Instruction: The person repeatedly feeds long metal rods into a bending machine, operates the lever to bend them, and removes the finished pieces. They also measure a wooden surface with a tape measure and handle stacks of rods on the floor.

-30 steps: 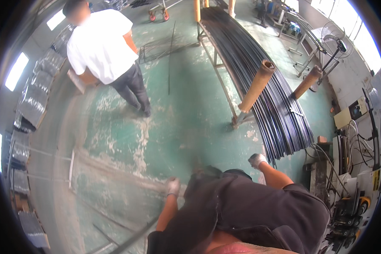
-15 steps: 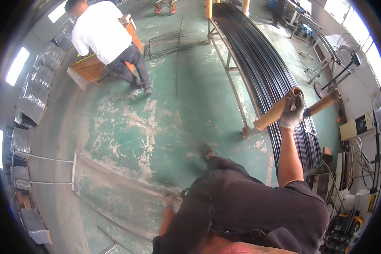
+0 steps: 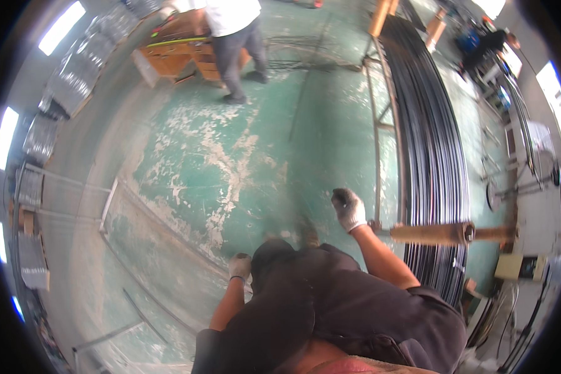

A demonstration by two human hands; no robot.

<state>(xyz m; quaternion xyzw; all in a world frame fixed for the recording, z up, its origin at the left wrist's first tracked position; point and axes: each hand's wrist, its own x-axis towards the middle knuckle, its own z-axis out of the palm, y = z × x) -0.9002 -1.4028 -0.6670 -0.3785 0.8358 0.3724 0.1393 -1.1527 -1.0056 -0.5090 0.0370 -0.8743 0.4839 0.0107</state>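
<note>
My right hand (image 3: 348,210), in a pale knitted glove with dark fingertips, is held out ahead of my body, away from the rack. Its fingers are curled in and nothing shows in them. To its right, apart from it, a brown cardboard-like sleeve (image 3: 427,234) covers a post at the near end of the rack. Beyond that post lies a long bundle of black bars (image 3: 427,131). My left hand (image 3: 240,266), gloved too, hangs low beside my left thigh; its fingers are blurred and I see nothing held.
A metal rack frame (image 3: 379,124) edges the bars. At the far left a person in a white shirt (image 3: 232,15) stands by a wooden desk (image 3: 168,59). Thin rods (image 3: 311,56) lie on the green floor. Left of me is a metal frame (image 3: 109,206); another person (image 3: 486,50) bends at far right.
My right hand has let go of the brown sleeve and moved left. My left hand has risen slightly. The view has swung, and the person in white now stands against the desk.
</note>
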